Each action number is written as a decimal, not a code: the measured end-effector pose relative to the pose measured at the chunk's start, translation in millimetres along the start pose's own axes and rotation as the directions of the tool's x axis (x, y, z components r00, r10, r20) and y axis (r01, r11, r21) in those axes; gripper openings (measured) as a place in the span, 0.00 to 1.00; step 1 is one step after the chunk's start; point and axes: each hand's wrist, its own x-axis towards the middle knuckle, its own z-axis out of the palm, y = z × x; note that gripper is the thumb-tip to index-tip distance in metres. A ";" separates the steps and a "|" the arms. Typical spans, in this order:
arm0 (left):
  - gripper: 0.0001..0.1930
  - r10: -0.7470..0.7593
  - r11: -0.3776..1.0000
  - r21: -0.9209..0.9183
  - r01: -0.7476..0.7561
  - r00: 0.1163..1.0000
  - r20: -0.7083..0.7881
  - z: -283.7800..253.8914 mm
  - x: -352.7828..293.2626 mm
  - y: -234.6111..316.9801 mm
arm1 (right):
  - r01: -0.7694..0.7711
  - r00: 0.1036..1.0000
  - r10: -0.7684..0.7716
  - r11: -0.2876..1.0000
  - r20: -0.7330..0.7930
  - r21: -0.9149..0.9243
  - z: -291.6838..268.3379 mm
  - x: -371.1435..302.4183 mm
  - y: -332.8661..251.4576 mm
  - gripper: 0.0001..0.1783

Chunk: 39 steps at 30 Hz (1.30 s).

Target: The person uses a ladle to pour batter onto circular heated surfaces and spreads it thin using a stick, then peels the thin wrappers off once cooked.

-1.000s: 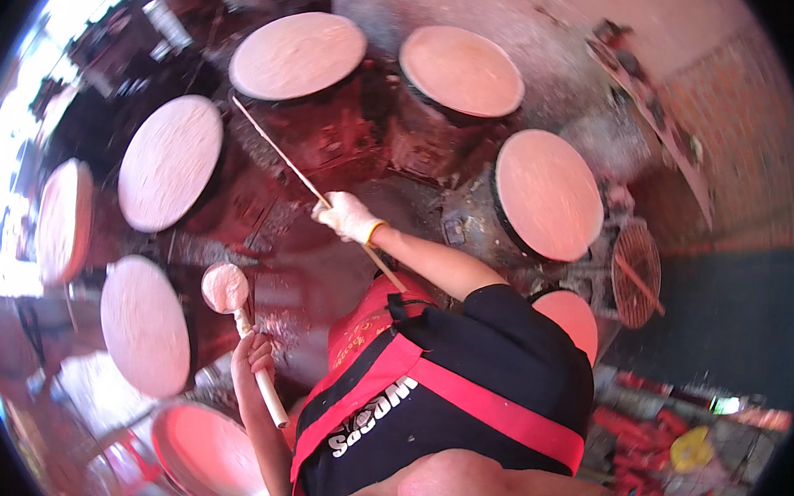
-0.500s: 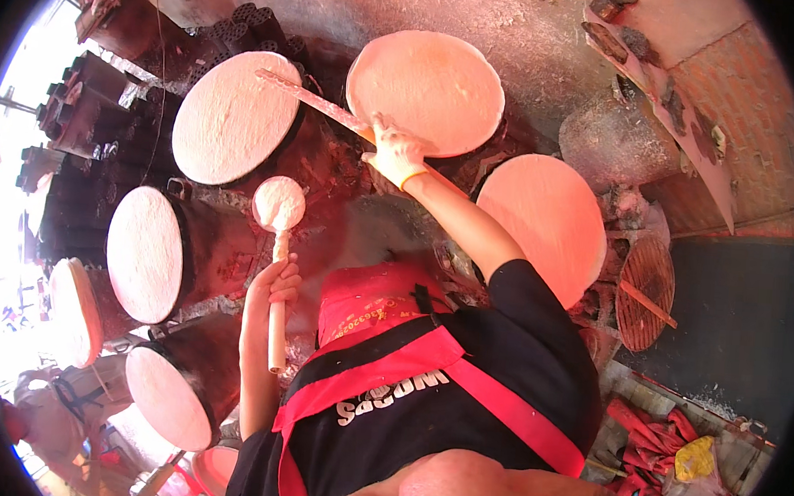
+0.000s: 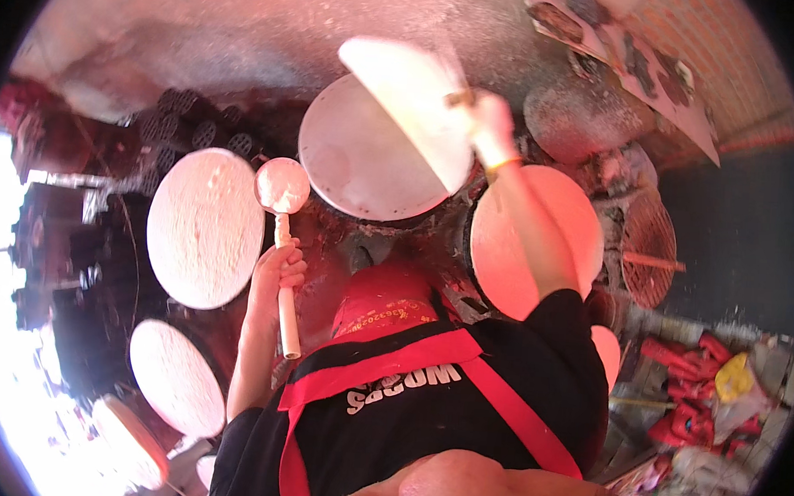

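Observation:
My left hand point(image 3: 277, 272) is closed round the pale handle of a ladle point(image 3: 283, 186), its round bowl holding whitish batter. The bowl is beside a batter-covered griddle point(image 3: 205, 229). My right hand point(image 3: 490, 131), blurred, is raised above the central round griddle point(image 3: 357, 159). At its fingers shows a brown piece of a flat wooden stick point(image 3: 459, 98), mostly hidden. Beside that hand a thin white pancake point(image 3: 406, 94) is partly lifted, with a straight edge crossing the griddle. The griddle's bared left part is grey.
More round griddles with pale coatings stand at the right point(image 3: 506, 246) and lower left point(image 3: 178, 377). Perforated black briquettes point(image 3: 181, 130) are stacked at the far left. A woven round tray point(image 3: 647, 250) and red cloth point(image 3: 693, 384) are at the right.
My right hand has moved right and up. The pancake, which lay flat over the central griddle, is now peeled from its left part. My left hand still holds the ladle; the view has turned.

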 end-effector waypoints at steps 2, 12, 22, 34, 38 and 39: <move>0.08 -0.094 0.996 0.007 0.093 0.994 0.060 1.1 33.1 15.1 | -0.028 0.965 0.034 0.999 -0.260 0.029 -97.6 -14.3 -37.1 0.08; 0.12 -0.404 0.874 -0.150 0.463 0.862 0.305 38.1 115.6 30.7 | 0.155 0.424 0.341 0.886 -0.839 0.438 -493.4 -217.5 41.4 0.11; 0.16 -0.377 0.845 -0.255 0.470 0.862 0.338 125.1 74.3 -36.2 | 0.262 0.050 0.692 0.687 -0.720 0.678 -550.4 -379.2 362.8 0.11; 0.14 0.403 -0.091 0.936 -0.341 0.847 0.348 232.0 8.3 -142.7 | 0.132 0.412 0.670 0.627 -0.618 0.768 -440.6 -356.7 242.4 0.05; 0.05 0.065 0.844 0.536 0.029 0.986 -0.155 220.5 72.8 -112.1 | -0.429 0.598 0.790 0.457 -0.134 0.779 -343.3 -298.2 166.6 0.13; 0.04 -0.262 0.918 0.315 0.240 0.965 0.029 199.2 96.8 -94.0 | -0.596 0.496 0.861 0.433 -0.114 0.676 -309.9 -282.2 162.9 0.18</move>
